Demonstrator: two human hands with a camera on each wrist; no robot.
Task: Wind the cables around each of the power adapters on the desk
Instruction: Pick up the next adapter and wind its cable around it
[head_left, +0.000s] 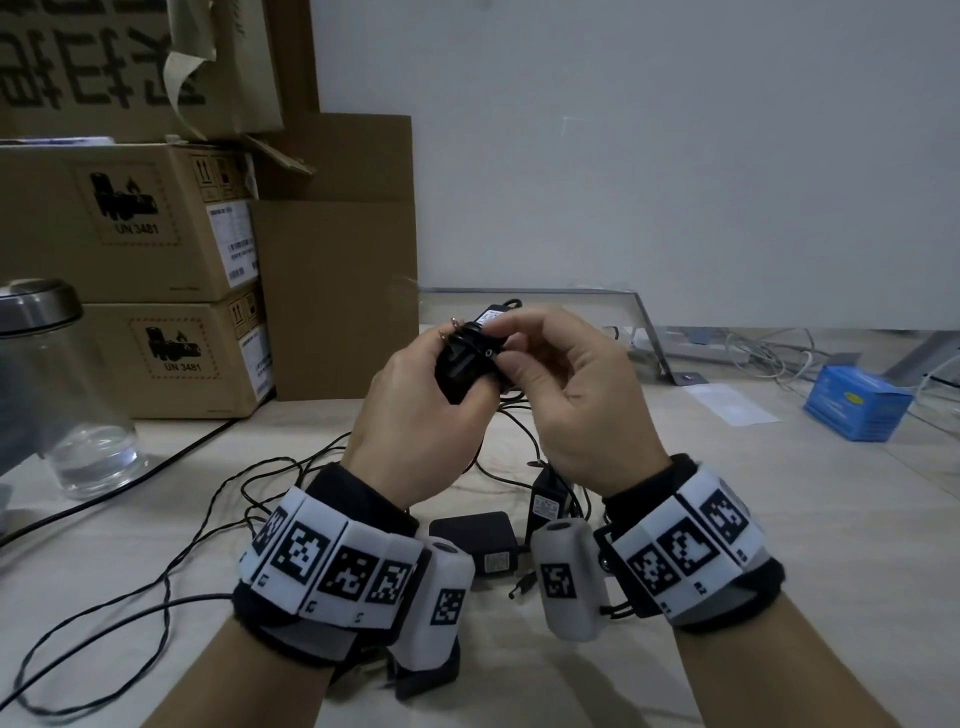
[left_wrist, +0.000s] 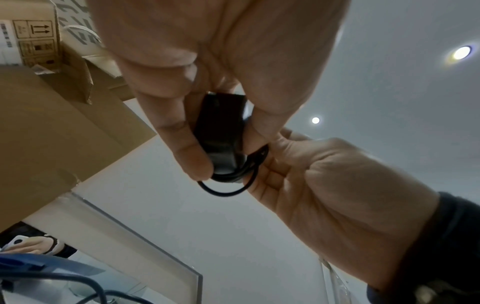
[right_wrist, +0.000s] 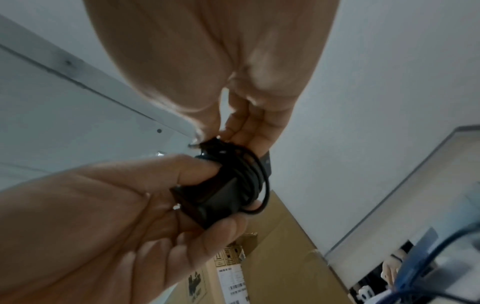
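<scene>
**Two hands on one adapter, wrap nearly closed**

Two grips share the work. Your left hand (head_left: 415, 415) clamps the adapter (head_left: 465, 364) by thumb and fingers, held up above the desk (head_left: 779, 545) so the cable (right_wrist: 250, 174) can pass round the body freely. Your right hand (head_left: 566, 405) pinches the cable end against the adapter's far side, likely to keep the coils from springing loose. Several turns already sit tight around the body; one loop hangs slack beneath it, so I judge the end needs tucking. The prongs (head_left: 449, 327) point away to the left, clear of your fingers. Below your wrists, two more adapters (head_left: 480, 538) lie on the desk amid loose wires (head_left: 218, 499), apparently unwound. Another adapter shows just behind your hands; its state is unclear. Cardboard boxes (head_left: 156, 223) and a glass jar (head_left: 62, 405) stand to the left.
</scene>
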